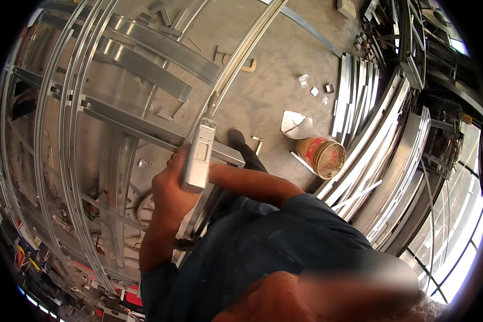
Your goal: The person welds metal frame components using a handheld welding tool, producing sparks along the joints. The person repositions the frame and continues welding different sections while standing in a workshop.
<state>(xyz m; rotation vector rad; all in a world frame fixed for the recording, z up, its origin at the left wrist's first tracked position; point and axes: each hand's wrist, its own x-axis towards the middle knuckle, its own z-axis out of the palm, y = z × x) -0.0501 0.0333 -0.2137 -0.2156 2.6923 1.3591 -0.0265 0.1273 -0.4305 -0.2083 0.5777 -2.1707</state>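
Observation:
My left hand (169,180) is closed at a long silver box-shaped metal piece (199,161), its fingers partly hidden. Whether that piece is a tool or a fitting, I cannot make out. It stands at the near end of a long metal channel (228,72) running away to the upper right. My right forearm (252,182) reaches in from the right, and its hand is hidden behind the silver piece, so its fingers do not show. Just beyond my hands, a metal crosspiece (145,129) of the frame passes beneath.
Long steel channels (72,107) form a frame across the left. On the concrete floor lie a clamp (247,66) and small scraps. A dirty bucket (322,156) lies on the right, beside stacked metal profiles (381,155). My foot (235,137) shows below the frame.

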